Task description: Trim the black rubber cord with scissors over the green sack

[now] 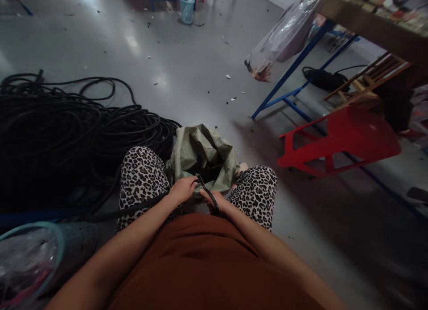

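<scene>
My left hand [183, 189] is closed round a black rubber hose [143, 205], or thick cable, which runs back under my forearm toward the left. Its end reaches the blades of a pair of scissors [207, 192], whose dark handles my right hand [216, 200] grips. Both hands meet over the near rim of an open green woven sack [190, 145] between my knees. Dark pieces lie inside the sack, too dim to tell apart. A large heap of coiled black hose [83, 123] lies on the floor to my left.
A teal basket [60, 238] with plastic bags stands at lower left. On the right are a red stool [354, 138] and a blue-legged table [290, 69] with a plastic bag [284, 34] hanging from it. A light-blue basket [186, 9] stands far back; scraps litter the floor.
</scene>
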Demonstrator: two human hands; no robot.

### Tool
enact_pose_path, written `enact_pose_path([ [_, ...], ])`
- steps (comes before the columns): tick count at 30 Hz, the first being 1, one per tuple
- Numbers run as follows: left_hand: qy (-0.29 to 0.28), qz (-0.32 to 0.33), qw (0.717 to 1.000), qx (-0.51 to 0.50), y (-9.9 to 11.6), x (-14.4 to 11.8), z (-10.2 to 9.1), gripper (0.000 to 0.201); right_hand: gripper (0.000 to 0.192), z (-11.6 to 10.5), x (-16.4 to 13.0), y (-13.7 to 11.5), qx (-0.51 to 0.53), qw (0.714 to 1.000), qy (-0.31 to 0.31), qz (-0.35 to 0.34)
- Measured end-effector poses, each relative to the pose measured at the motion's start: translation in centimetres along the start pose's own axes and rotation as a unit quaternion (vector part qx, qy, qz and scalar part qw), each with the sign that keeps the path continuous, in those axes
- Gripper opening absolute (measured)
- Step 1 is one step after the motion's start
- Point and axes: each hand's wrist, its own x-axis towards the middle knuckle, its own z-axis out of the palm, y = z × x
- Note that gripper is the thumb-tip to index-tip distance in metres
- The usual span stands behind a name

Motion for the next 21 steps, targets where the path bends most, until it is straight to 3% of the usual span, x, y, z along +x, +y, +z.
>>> enact_pose_path([
  [9, -0.001, -0.008, 1.0, 0.019, 0.4, -0.1, -0.1, 0.036, 0.053, -0.2, 0.9, 0.9, -0.062, 0.997, 0.02, -0.028],
  [16, 0.034, -0.002, 0.986, 0.162, 1.7, -1.0, -0.8, 0.032, 0.056, -0.3, 1.0, 0.6, -0.075, 0.996, 0.038, -0.032],
  [21, 0.015, -0.022, 0.986, 0.162, 1.6, -1.2, -1.2, 0.032, 0.056, -0.3, 1.3, 0.6, -0.108, 0.992, 0.052, -0.03],
])
